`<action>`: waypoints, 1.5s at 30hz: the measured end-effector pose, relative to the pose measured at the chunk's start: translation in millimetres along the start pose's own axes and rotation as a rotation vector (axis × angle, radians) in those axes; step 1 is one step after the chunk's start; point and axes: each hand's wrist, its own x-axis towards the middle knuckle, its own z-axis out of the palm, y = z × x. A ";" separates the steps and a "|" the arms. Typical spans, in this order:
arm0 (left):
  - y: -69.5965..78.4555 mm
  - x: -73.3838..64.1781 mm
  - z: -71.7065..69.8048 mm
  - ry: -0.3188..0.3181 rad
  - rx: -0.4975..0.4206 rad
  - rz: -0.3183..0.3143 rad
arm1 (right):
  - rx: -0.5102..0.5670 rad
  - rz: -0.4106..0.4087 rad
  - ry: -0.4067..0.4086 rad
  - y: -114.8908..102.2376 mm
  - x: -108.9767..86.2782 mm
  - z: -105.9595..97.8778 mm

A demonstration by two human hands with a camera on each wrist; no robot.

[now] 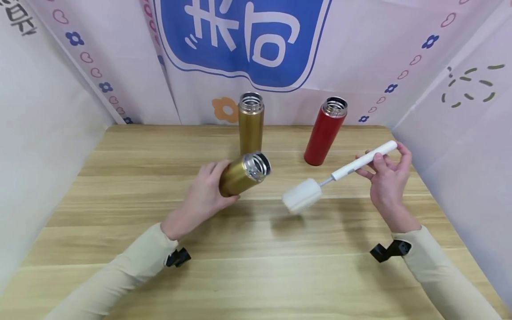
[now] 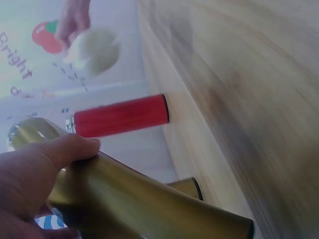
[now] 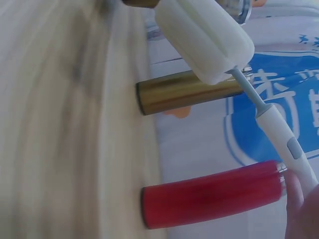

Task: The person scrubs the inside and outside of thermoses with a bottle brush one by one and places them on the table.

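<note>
My left hand [image 1: 204,191] grips a gold bottle [image 1: 240,176] round its side, tilted with its uncapped steel mouth toward the right. In the left wrist view the thumb lies along the held gold bottle [image 2: 124,194]. By the end of its white handle, my right hand [image 1: 388,175] holds a bottle brush [image 1: 362,162]. The brush's white sponge head [image 1: 302,195] hangs above the table, apart from the held bottle's mouth; the right wrist view shows this sponge head [image 3: 204,40] close up.
A second uncapped gold bottle [image 1: 251,126] stands upright at the back, partly behind the held one. To its right stands an uncapped red bottle [image 1: 325,133]. The wooden table [image 1: 256,275] is bounded by printed white sheets [image 1: 452,124] at the back and sides.
</note>
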 end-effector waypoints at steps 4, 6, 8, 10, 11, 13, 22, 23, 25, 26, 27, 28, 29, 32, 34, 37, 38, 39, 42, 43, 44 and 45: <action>5.9 0.8 4.4 -0.027 0.045 0.022 | 0.105 -0.091 0.002 -11.2 3.2 16.2; 7.3 1.4 5.8 -0.028 0.054 0.036 | 0.144 -0.129 0.005 -16.0 5.4 23.9; 9.0 2.1 6.7 -0.024 0.061 0.049 | 0.162 -0.153 0.009 -19.7 6.8 30.4; 10.6 2.8 7.6 -0.016 0.071 0.064 | 0.172 -0.174 0.016 -21.1 7.4 35.2; 11.4 3.0 7.9 -0.013 0.073 0.069 | 0.179 -0.177 0.019 -21.3 7.4 37.1; 12.9 3.6 8.6 -0.011 0.074 0.073 | 0.184 -0.186 0.032 -21.2 6.6 39.6; 18.9 5.5 10.9 -0.009 0.098 0.081 | 0.207 -0.254 0.043 -17.5 2.0 46.3; 20.2 5.7 11.0 -0.008 0.100 0.084 | 0.211 -0.264 0.034 -17.0 1.4 47.4; 22.9 5.7 11.1 -0.010 0.109 0.087 | 0.229 -0.286 0.014 -16.3 0.3 49.1; 24.4 5.8 11.1 -0.011 0.113 0.087 | 0.236 -0.299 0.002 -16.3 -0.3 49.5; 25.6 5.7 11.2 -0.011 0.117 0.087 | 0.235 -0.313 -0.010 -16.4 -0.9 49.8; 26.5 5.6 11.5 -0.009 0.123 0.088 | 0.229 -0.332 -0.028 -16.3 -1.6 49.8; 27.4 5.6 11.7 -0.006 0.129 0.090 | 0.221 -0.350 -0.044 -16.2 -2.4 49.6; 29.6 6.1 13.5 0.004 0.135 0.101 | 0.190 -0.401 -0.090 -15.3 -3.9 48.6; 30.8 6.9 14.9 0.016 0.133 0.111 | 0.202 -0.412 -0.110 -14.3 -4.5 48.5; 31.8 7.7 17.2 0.027 0.128 0.120 | 0.214 -0.410 -0.111 -12.1 -4.3 48.4; 32.2 7.9 17.8 0.029 0.127 0.122 | 0.223 -0.395 -0.104 -11.5 -4.2 48.4; 32.6 8.0 18.4 0.029 0.125 0.123 | 0.230 -0.385 -0.101 -10.6 -4.4 48.3; 33.8 8.5 19.6 0.020 0.124 0.122 | 0.213 -0.379 -0.095 -6.9 -5.1 47.7; 34.3 8.9 19.8 0.018 0.122 0.122 | 0.213 -0.377 -0.099 -5.6 -5.6 47.8; 34.8 9.3 20.0 0.015 0.123 0.120 | 0.217 -0.374 -0.101 -4.3 -6.1 48.0; 35.2 9.7 20.1 0.012 0.121 0.119 | 0.214 -0.380 -0.108 -2.7 -6.8 48.1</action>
